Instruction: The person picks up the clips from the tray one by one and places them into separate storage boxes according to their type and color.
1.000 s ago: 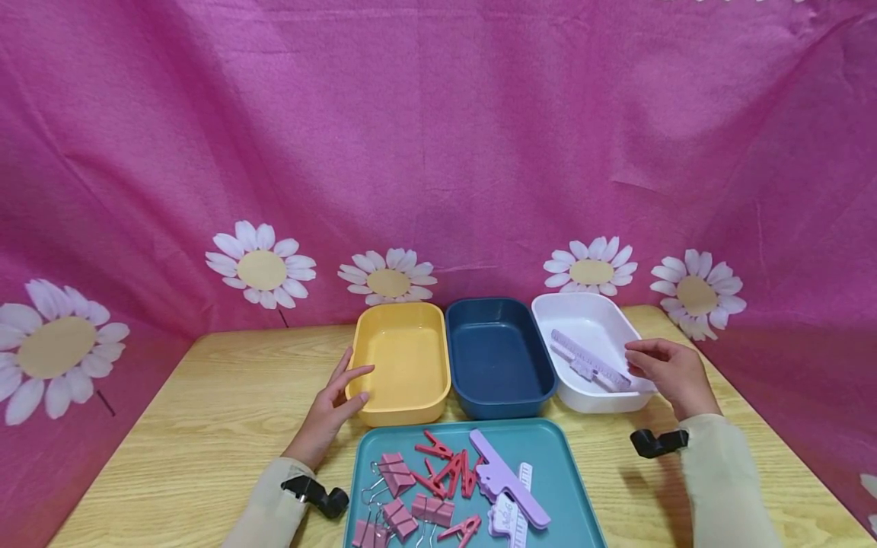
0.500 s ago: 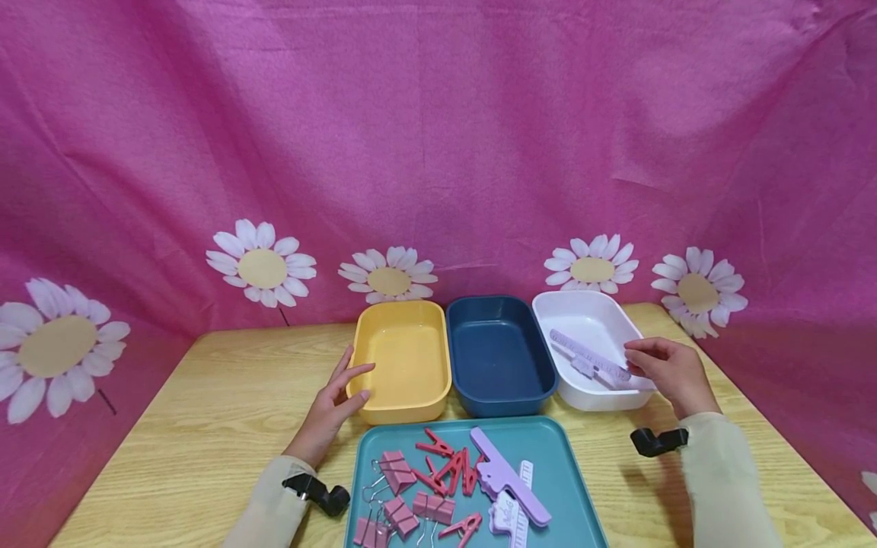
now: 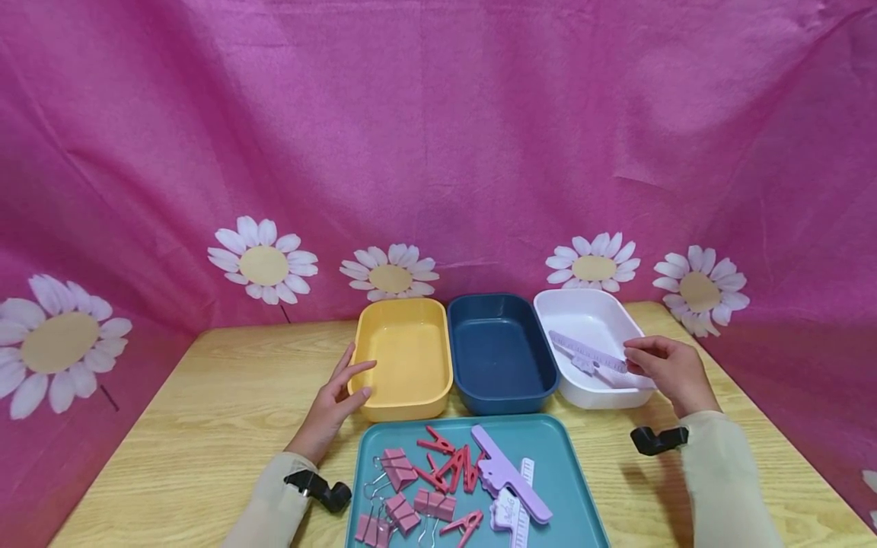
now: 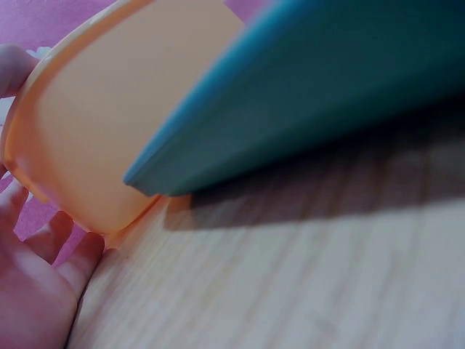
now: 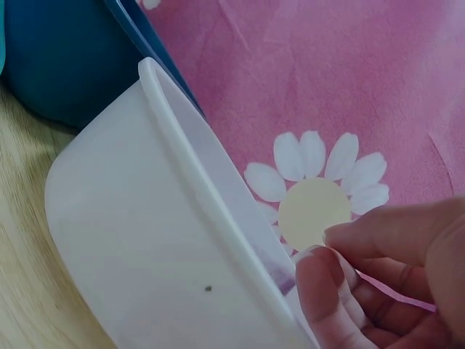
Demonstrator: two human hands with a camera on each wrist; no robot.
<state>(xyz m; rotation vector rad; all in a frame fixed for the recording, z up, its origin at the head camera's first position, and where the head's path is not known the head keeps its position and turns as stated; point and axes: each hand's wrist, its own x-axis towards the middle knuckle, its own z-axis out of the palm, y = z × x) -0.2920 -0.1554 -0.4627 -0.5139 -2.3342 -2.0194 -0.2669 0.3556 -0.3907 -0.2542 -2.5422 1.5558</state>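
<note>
Lying along the left edge of the yellow bin [image 3: 400, 412], my left hand [image 3: 330, 411] touches the rim with loosely extended fingers. In the left wrist view, some of its fingers [image 4: 49, 236] are outside the bin wall. My right hand [image 3: 674, 371] is over the right rim of the white bin [image 3: 589, 396], thumb and index fingertips together. It seems to pinch the near end of a lavender ruler clip [image 3: 582, 349], which slants inside that bin. Another pale lavender clip [image 3: 630, 378] partly shows beneath it. In the right wrist view, the bin wall hides most of the clip.
A navy bin [image 3: 503, 406] stands between the yellow and white ones. In front, a teal tray [image 3: 572, 487] carries pink binder clips [image 3: 435, 504], red clothespins [image 3: 469, 468] and lavender clips [image 3: 510, 476]. A pink daisy-print cloth [image 3: 438, 152] hangs behind the wooden table [image 3: 205, 426].
In the white bin, the ruler clip's near end has risen slightly, and the clip lies at a flatter slant. Both hands have stayed nearly still.
</note>
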